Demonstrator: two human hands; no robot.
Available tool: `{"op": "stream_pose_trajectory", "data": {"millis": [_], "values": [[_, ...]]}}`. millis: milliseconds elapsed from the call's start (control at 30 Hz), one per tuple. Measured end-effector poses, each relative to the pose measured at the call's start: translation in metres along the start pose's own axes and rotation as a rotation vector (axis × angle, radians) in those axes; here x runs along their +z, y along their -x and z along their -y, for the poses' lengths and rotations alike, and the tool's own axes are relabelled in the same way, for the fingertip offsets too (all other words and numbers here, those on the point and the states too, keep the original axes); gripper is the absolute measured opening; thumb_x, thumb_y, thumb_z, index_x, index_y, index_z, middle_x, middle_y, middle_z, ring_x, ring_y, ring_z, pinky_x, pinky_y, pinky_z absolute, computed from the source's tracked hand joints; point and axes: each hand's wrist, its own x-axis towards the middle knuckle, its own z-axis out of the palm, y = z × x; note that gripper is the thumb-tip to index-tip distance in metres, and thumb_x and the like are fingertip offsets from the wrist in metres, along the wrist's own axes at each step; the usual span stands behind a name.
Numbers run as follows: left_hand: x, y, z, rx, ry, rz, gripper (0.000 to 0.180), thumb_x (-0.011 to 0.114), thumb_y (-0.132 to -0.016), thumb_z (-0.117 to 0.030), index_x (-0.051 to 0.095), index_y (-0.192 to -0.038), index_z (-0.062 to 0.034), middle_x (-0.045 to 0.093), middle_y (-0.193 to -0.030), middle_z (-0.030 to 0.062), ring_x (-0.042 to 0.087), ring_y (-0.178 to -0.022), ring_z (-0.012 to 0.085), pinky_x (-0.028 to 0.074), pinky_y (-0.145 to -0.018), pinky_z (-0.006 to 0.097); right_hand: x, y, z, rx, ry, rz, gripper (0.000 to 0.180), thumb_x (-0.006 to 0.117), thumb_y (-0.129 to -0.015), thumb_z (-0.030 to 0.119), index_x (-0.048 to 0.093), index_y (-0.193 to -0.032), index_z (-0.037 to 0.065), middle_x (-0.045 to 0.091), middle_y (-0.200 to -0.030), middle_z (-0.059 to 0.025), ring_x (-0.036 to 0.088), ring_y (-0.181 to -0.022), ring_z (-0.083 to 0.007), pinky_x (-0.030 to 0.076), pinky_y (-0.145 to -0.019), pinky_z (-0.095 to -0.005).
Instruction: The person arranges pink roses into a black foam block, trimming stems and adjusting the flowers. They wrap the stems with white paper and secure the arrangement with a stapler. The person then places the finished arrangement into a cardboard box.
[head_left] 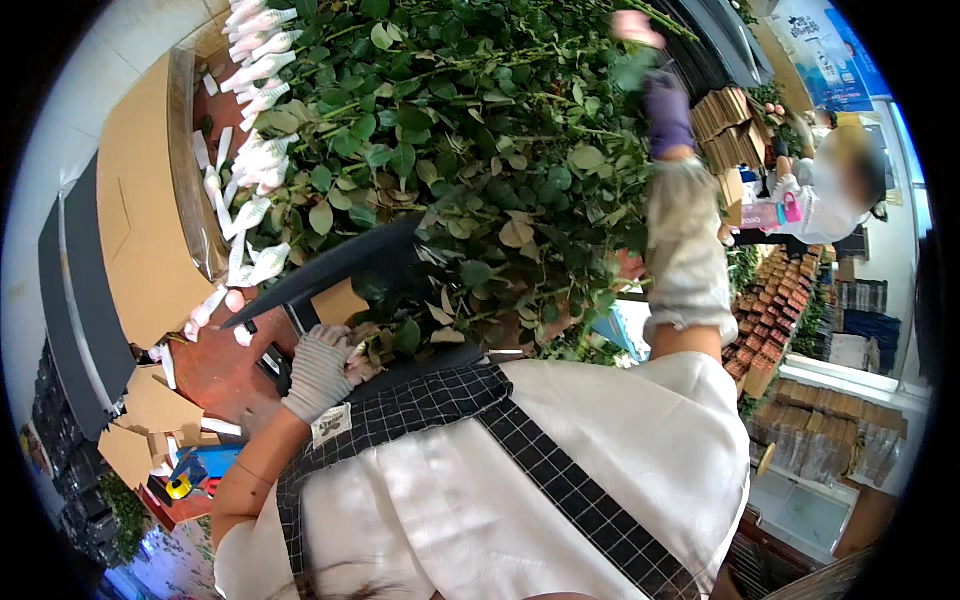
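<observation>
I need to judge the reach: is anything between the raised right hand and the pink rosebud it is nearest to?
Nothing visible: the purple-gloved right hand is just below the blurred pink rosebud, with no leaf crossing between.

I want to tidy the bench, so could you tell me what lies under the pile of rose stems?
Under the pile of rose stems show a reddish-brown tabletop and a dark sheet near the left hand. The foliage covers everything beneath its middle.
</observation>
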Motion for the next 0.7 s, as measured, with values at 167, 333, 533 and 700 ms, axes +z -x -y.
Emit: {"op": "stream_pose_trajectory", "data": {"millis": [167, 333, 533, 700], "values": [[-0.008, -0.01, -0.008, 0.017, 0.042, -0.022, 0.046, 0.07, -0.065, -0.033, 0.062, -0.099, -0.0029, 0.058, -0.101, 0.0139, 0.054, -0.094, 0.0325, 0.045, -0.083, 0.042, -0.186, 0.019, -0.001, -0.336, -0.063, -0.052, 0.027, 0.053, -0.091, 0.019, 0.055, -0.115, 0.007, 0.061, -0.103, -0.0112, 0.061, -0.091, -0.0229, 0.051, -0.076, -0.038], [-0.013, -0.003, -0.009, -0.045, 0.021, 0.032, 0.035, 0.07, -0.067, -0.036, 0.062, -0.086, -0.0066, 0.058, -0.098, 0.0132, 0.055, -0.093, 0.0314, 0.046, -0.079, 0.042, -0.24, 0.118, 0.158, -0.372, -0.377, -0.308, 0.04, 0.041, -0.097, 0.017, 0.04, -0.135, 0.006, 0.047, -0.13, -0.0104, 0.05, -0.114, -0.022, 0.04, -0.098, -0.0369], [-0.016, 0.009, -0.006, -0.195, 0.046, 0.236, 0.03, 0.065, -0.076, -0.034, 0.059, -0.089, -0.0085, 0.063, -0.079, 0.014, 0.063, -0.077, 0.0332, 0.049, -0.064, 0.047, -0.129, 0.22, 0.239, -0.748, -0.212, 0.258, 0.04, 0.049, -0.086, 0.005, 0.051, -0.126, 0.006, 0.055, -0.116, -0.0129, 0.055, -0.102, -0.0245, 0.044, -0.089, -0.0355], [-0.029, 0.01, -0.005, -0.236, 0.277, 0.321, 0.039, 0.059, -0.083, -0.037, 0.051, -0.114, -0.0135, 0.062, -0.072, 0.0188, 0.06, -0.064, 0.0381, 0.046, -0.058, 0.048, 0.057, 0.3, 0.203, -0.503, 0.032, 1.195, 0.047, 0.058, -0.074, -0.006, 0.06, -0.118, 0.011, 0.063, -0.097, -0.0165, 0.063, -0.085, -0.03, 0.051, -0.074, -0.0379]]}}
